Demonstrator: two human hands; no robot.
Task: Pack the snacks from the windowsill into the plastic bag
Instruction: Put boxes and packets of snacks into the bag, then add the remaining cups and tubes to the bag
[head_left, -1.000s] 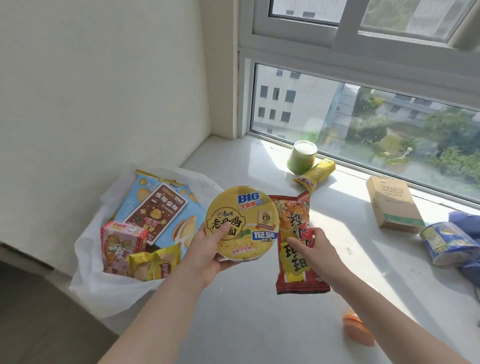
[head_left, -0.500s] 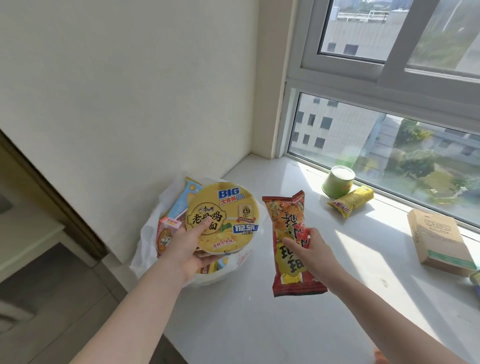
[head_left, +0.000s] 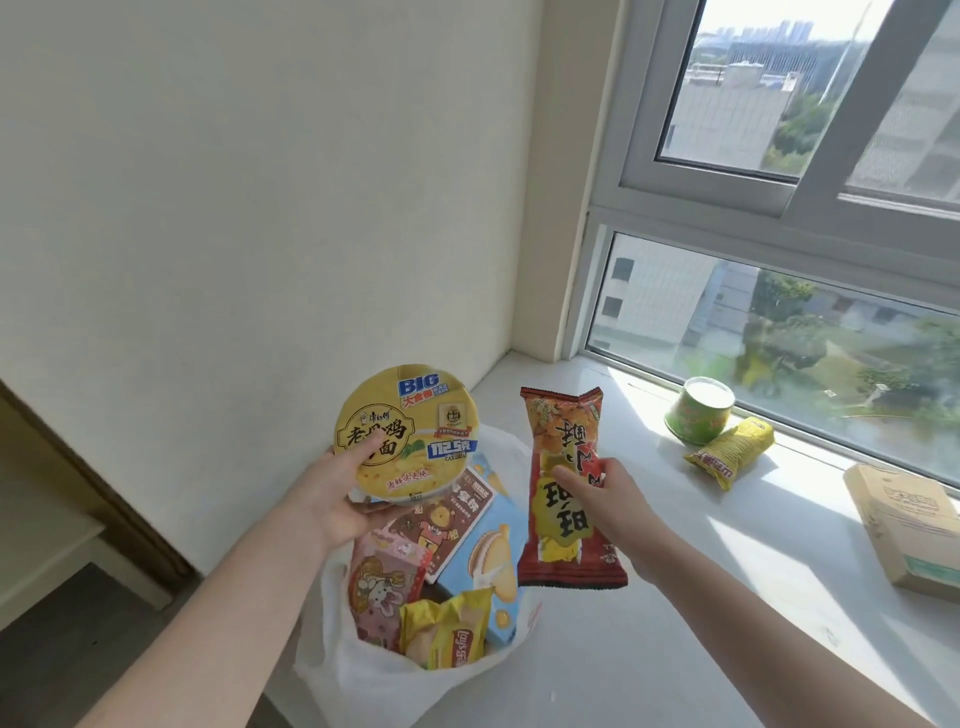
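My left hand (head_left: 332, 499) grips a round yellow instant-noodle bowl (head_left: 410, 426), held tilted above the white plastic bag (head_left: 363, 675). Beside it, my right hand (head_left: 608, 499) holds a long red snack packet (head_left: 563, 467) upright by its middle, just right of the bag. The bag sits open at the windowsill's left front corner and holds a pink box (head_left: 382, 582), a blue biscuit box (head_left: 488, 551), a brown packet (head_left: 447, 525) and a yellow chip bag (head_left: 449, 634).
On the white windowsill (head_left: 675, 597) near the glass stand a green cup (head_left: 698, 410) and a yellow snack packet (head_left: 732, 452). A cardboard box (head_left: 909, 530) lies at the right edge. The wall is close on the left; floor lies below left.
The view has tilted up and shifted left. Both hands rose a little with the bowl and the red packet, and the bowl now sits higher above the bag.
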